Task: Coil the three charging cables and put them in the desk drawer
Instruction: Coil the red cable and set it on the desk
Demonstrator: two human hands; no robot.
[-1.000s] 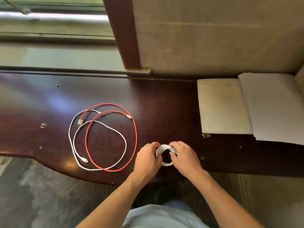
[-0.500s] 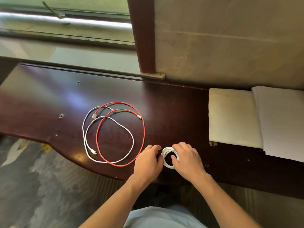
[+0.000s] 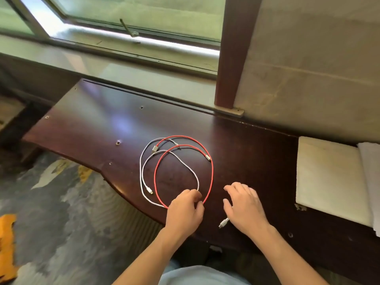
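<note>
left hand (image 3: 184, 210) on red cable (image 3: 211, 171) loop, lower centre; right hand (image 3: 244, 206) covers coiled white cable (image 3: 224, 222), plug showing.

Your left hand (image 3: 185, 210) and right hand (image 3: 244, 206) were bare, with no rings, watch or bands that showed. Both forearms were bare too, no sleeves reaching as far as the view went. At the bottom edge you wore a pale blue garment (image 3: 203, 276), smooth and plain, with no print or seam to be made out.
</note>
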